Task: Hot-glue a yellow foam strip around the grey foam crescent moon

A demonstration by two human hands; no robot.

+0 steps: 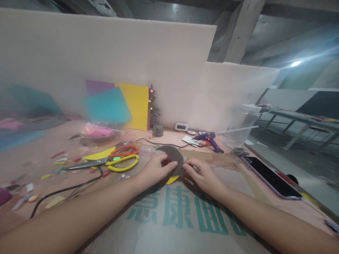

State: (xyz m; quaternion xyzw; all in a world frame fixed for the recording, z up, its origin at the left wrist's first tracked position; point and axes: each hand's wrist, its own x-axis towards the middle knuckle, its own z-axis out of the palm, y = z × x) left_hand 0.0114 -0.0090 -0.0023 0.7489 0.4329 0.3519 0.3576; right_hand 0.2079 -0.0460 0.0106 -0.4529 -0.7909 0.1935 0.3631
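A dark grey curved piece (174, 154), like a crescent of felt or foam sheet, is held low over the table in front of me. My left hand (159, 168) pinches its left side, thumb on top and fingers partly hidden underneath. At the right edge, the thumb and index finger of my right hand (200, 173) are closed together on its rim. A small yellow piece (172, 180) shows under its lower end; whether the two are joined, I cannot tell.
Scissors (106, 161) with orange and yellow handles lie left among colored scraps. Behind are a purple glue gun (212, 140), a small white clock (181, 126) and colored sheets (135, 106) against the board. A phone (272, 178) lies at the right edge. A black cord (63, 188) crosses the left side.
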